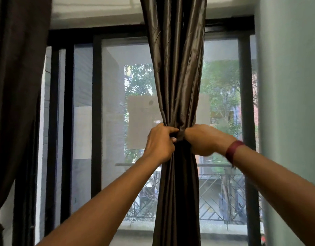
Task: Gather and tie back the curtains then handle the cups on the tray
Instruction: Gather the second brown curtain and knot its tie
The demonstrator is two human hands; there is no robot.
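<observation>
Left hand [160, 141] and right hand [200, 139] grip the gathered brown curtain [178, 77] from opposite sides at its cinched waist, fingers curled into the fabric, the drape hanging vertically between them before the window [110, 103], both hands equally near.

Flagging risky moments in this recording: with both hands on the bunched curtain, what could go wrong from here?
1. The left hand and right hand pinch the gathered curtain at one narrow waist; if either grip loosens before a tie holds, the glossy folds may slide apart.
2. Hard downward pull might strain the top fixing, which is out of view.
</observation>
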